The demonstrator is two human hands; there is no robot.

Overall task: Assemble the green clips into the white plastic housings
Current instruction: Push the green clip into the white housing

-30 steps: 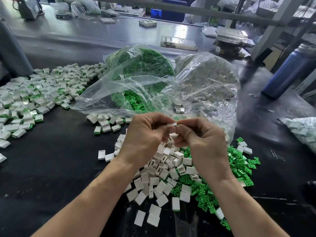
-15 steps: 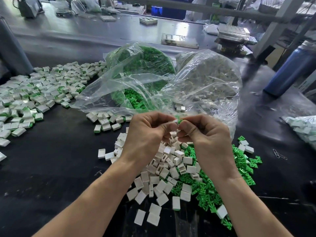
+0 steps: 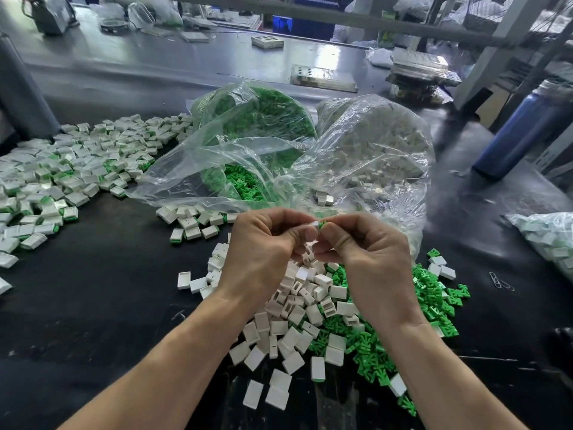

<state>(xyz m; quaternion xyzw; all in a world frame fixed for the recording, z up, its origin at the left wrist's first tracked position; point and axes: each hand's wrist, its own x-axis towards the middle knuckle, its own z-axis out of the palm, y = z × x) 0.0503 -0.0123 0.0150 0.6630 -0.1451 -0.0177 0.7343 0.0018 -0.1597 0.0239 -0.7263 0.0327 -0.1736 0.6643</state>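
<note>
My left hand [image 3: 263, 252] pinches a white plastic housing [image 3: 312, 225] at its fingertips. My right hand [image 3: 369, 256] pinches a green clip [image 3: 322, 225] that meets the housing's open end. Both hands hover above a loose pile of white housings [image 3: 297, 308] on the black table. A pile of green clips [image 3: 431, 308] lies just right of it, under my right wrist. Most of the held parts are hidden by my fingers.
A clear bag of green clips [image 3: 263, 119] and a clear bag of white housings [image 3: 381, 144] lie behind my hands. Assembled pieces [image 3: 62, 178] spread over the far left. A blue bottle [image 3: 521, 131] stands at right, another bag [image 3: 552, 237] at the right edge.
The hands stayed together above the pile, shifting only slightly. The green clip now shows between the fingertips against the white housing.
</note>
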